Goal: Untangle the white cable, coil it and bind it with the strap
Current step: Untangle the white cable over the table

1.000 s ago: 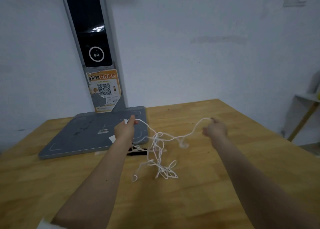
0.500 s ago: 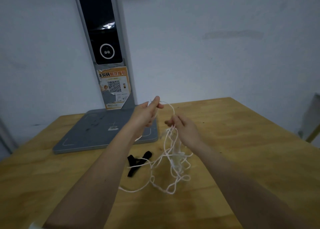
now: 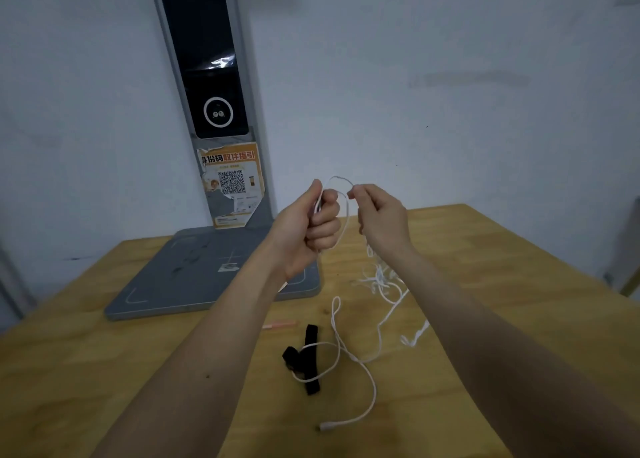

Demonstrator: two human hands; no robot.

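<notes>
head view: white cable (image 3: pixel 346 212) pinched between both hands' fingers (image 3: pixel 356 191).

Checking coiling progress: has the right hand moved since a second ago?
Yes. The right hand has swung in from the right of the table toward the grey stand, now close beside the left hand, pinching the white cable.

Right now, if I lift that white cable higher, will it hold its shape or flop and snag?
Likely floppy: the white cable sags from both hands in loose loops. It probably weighs little, being thin. It may snag, since a knot remains and one loop crosses the black strap.
</notes>
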